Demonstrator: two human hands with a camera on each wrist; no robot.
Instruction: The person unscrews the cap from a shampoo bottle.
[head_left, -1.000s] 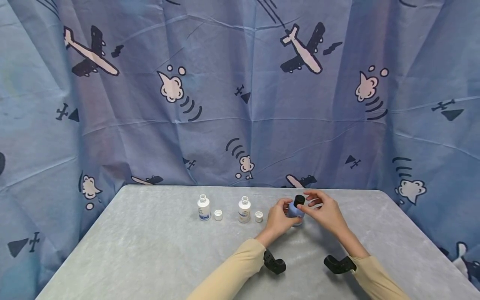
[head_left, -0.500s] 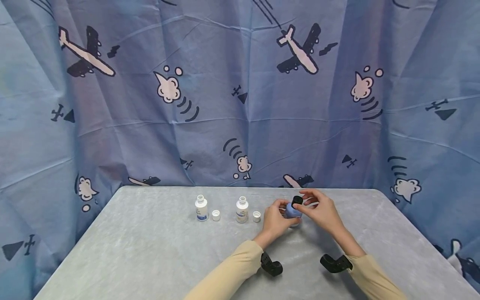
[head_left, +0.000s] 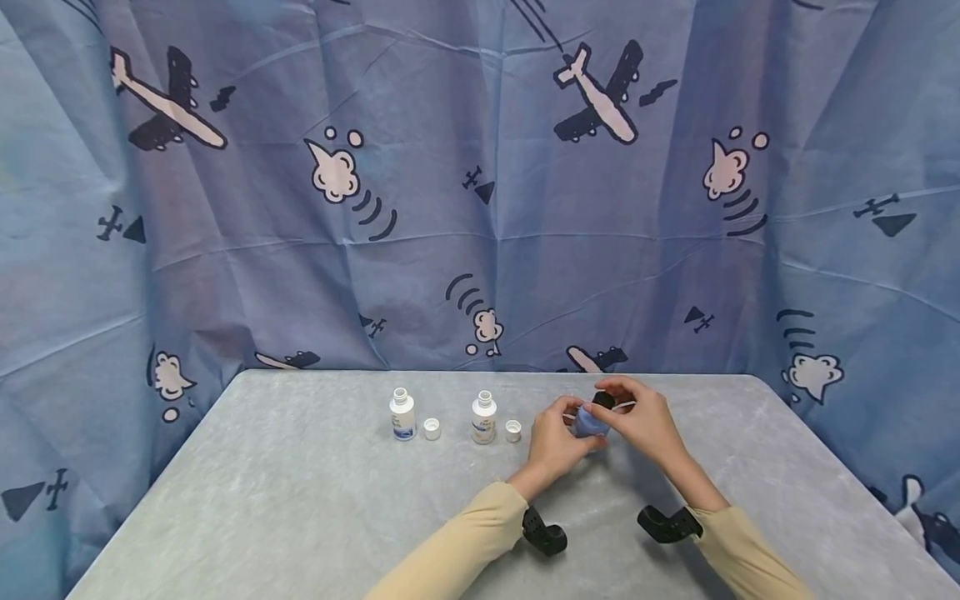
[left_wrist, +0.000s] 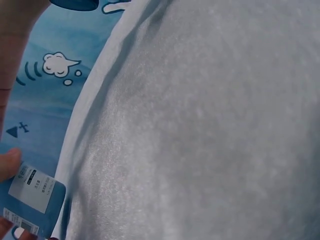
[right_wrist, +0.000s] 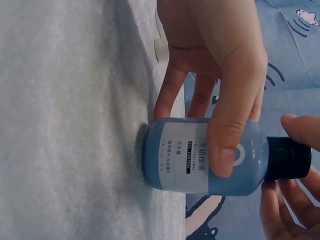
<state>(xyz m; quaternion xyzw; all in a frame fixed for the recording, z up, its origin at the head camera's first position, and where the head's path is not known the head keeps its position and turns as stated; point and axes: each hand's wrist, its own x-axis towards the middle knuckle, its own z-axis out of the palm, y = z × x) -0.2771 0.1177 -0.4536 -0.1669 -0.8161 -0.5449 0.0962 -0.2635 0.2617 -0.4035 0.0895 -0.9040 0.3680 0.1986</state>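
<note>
A small blue bottle (head_left: 587, 425) with a white label (right_wrist: 187, 156) stands with its base on the grey table (head_left: 300, 500). My left hand (head_left: 566, 422) grips its body, the thumb (right_wrist: 235, 105) lying across the front. My right hand (head_left: 609, 407) pinches the black cap (right_wrist: 287, 159) on the bottle's neck with its fingertips (right_wrist: 300, 131). In the left wrist view only a corner of the bottle (left_wrist: 30, 200) and a fingertip (left_wrist: 7, 162) show at the lower left.
Left of the hands stand two small white bottles (head_left: 402, 414) (head_left: 484, 417) without caps, each with a white cap (head_left: 431, 429) (head_left: 513, 431) lying beside it. A blue airplane-print curtain (head_left: 480, 208) hangs close behind the table's far edge.
The right hand's fingers have closed further over the black cap, which now shows less. The left hand and the bottle stay in the same spot.
</note>
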